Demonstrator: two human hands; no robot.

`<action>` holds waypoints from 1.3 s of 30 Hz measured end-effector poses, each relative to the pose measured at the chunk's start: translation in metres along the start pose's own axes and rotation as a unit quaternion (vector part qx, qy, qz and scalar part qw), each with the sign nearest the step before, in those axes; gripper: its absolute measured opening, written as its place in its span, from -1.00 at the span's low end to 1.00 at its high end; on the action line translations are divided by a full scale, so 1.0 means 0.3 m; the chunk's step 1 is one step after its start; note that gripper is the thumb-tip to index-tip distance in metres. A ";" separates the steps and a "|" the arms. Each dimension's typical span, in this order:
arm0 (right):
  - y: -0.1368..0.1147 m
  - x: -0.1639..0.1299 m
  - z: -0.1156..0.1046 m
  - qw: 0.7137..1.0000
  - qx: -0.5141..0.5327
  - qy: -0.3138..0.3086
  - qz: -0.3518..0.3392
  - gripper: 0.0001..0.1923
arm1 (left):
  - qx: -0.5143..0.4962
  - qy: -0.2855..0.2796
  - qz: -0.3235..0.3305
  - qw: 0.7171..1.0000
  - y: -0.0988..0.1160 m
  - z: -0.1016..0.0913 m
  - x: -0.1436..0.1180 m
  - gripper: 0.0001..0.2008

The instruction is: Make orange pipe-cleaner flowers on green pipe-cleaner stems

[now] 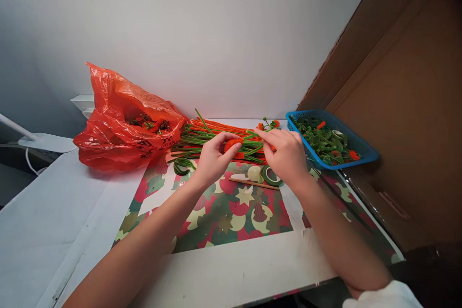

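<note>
Between the thumb and fingers of my left hand (pixel 213 158) is an orange coiled pipe-cleaner piece (pixel 233 144). My right hand (pixel 287 154) pinches a green pipe cleaner (pixel 250 134) that reaches across to the orange coil; whether the two are joined is hidden by my fingers. Just behind both hands lies a pile of orange and green pipe cleaners (pixel 220 126). A roll of green tape (pixel 271 176) and a thin brown stick (pixel 252 183) rest on the patterned paper below my hands. Left of them is a curled dark green pipe-cleaner piece (pixel 182 166).
At the left stands an open red plastic bag (pixel 119 139) with orange and dark pieces inside. A blue basket (pixel 361 160) of green leaves and orange bits is at the right, beside a cardboard wall (pixel 397 82). Small orange flowers (pixel 275 124) lie near the basket.
</note>
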State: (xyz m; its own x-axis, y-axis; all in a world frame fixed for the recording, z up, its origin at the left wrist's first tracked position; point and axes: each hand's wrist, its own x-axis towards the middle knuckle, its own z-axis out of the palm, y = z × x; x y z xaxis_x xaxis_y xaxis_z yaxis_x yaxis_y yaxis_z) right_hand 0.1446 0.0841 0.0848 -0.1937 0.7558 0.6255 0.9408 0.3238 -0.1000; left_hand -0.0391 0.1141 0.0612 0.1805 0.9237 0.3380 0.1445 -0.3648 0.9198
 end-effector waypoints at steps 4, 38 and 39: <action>-0.010 -0.001 -0.004 1.000 -0.031 0.003 -0.005 -0.61 | 0.012 0.003 0.011 1.000 0.004 0.001 -0.002 -0.81; 0.002 0.010 0.026 0.961 0.256 0.014 0.103 -0.87 | -0.027 0.013 0.019 0.999 0.003 -0.003 0.002 -0.78; 0.002 0.009 0.029 0.961 0.256 0.015 0.101 -0.87 | -0.016 0.003 0.017 1.000 0.004 -0.005 0.004 -0.79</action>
State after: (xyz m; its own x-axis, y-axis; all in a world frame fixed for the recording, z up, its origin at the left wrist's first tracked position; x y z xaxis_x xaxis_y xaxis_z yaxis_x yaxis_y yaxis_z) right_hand 0.1423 0.0912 0.0798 -0.0067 0.8189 0.5739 0.6966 0.4155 -0.5849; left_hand -0.0403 0.1148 0.0630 0.1796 0.9116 0.3697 0.1074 -0.3917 0.9138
